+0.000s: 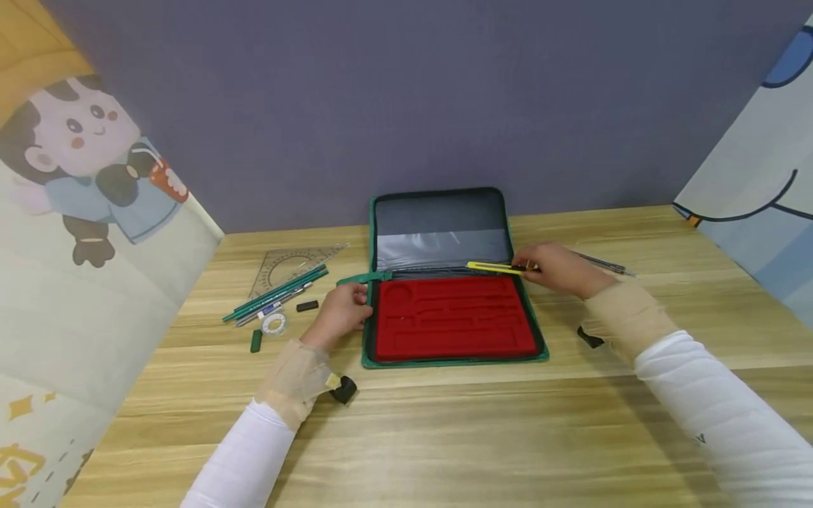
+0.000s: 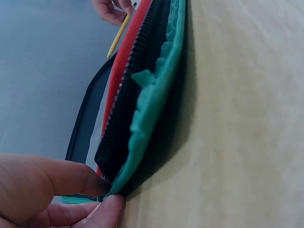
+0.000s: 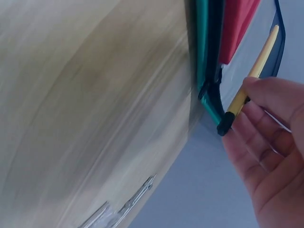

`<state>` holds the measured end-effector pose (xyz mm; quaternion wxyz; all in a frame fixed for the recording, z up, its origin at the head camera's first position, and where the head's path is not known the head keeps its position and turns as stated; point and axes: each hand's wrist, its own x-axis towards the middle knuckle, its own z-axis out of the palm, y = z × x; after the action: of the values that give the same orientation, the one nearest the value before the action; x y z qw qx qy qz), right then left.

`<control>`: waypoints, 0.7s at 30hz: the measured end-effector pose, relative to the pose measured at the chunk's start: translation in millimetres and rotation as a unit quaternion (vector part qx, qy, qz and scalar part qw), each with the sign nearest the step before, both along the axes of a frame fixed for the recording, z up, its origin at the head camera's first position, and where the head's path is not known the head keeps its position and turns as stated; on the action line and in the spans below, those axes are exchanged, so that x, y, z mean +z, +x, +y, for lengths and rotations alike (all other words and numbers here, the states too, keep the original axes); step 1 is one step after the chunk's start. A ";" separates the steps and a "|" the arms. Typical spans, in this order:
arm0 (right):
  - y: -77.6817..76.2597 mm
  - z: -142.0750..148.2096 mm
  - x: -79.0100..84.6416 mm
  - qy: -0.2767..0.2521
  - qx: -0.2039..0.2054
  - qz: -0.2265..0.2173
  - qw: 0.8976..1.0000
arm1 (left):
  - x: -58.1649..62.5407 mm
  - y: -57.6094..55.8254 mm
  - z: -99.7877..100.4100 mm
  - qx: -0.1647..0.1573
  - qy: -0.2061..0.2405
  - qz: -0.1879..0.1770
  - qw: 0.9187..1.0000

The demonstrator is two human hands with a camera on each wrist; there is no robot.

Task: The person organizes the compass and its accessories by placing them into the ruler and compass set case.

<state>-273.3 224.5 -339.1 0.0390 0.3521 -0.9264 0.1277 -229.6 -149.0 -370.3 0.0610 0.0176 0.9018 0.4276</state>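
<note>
A green zip case (image 1: 375, 356) lies unfolded on the table, its lid leaning back. Its red moulded insert (image 1: 457, 337) has several shaped recesses. My left hand (image 1: 343, 310) pinches the case's left edge, thumb and fingers on the green fabric beside the zip (image 2: 124, 95) in the left wrist view. Above the right back corner of the insert, my right hand (image 1: 559, 268) holds a slim yellow utility knife (image 1: 489, 267) between thumb and fingers. In the right wrist view the black end of the knife (image 3: 251, 78) points toward the table side.
Left of the case lie a clear set square (image 1: 262, 271), green pencils (image 1: 279, 293), a white round piece (image 1: 274, 324), a green block (image 1: 256, 341) and a black block (image 1: 308, 305). Metal drawing tools (image 1: 603, 264) lie beyond my right hand. A grey panel (image 1: 438, 106) rises behind the table.
</note>
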 end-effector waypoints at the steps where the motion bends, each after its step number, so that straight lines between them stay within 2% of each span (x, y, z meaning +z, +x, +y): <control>1: 0.0 -1.4 -0.2 -0.001 0.005 0.001 1.000 | 0.6 0.4 0.5 0.000 -0.001 0.001 1.000; 6: 1.2 -11.3 -1.6 0.004 0.021 0.006 1.000 | 1.8 1.8 0.2 -0.001 -0.010 0.006 1.000; 13: -0.1 -24.3 -5.2 0.016 0.012 -0.014 1.000 | 2.4 0.9 -2.1 -0.001 -0.016 0.006 1.000; 21: 0.1 -35.1 -7.6 0.009 0.020 -0.021 1.000 | 1.5 0.9 1.3 -0.005 -0.008 -0.001 1.000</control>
<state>-273.2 189.5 -346.7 0.0140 0.3684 -0.9208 0.1276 -228.7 -147.8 -368.8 0.0638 0.0215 0.9048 0.4204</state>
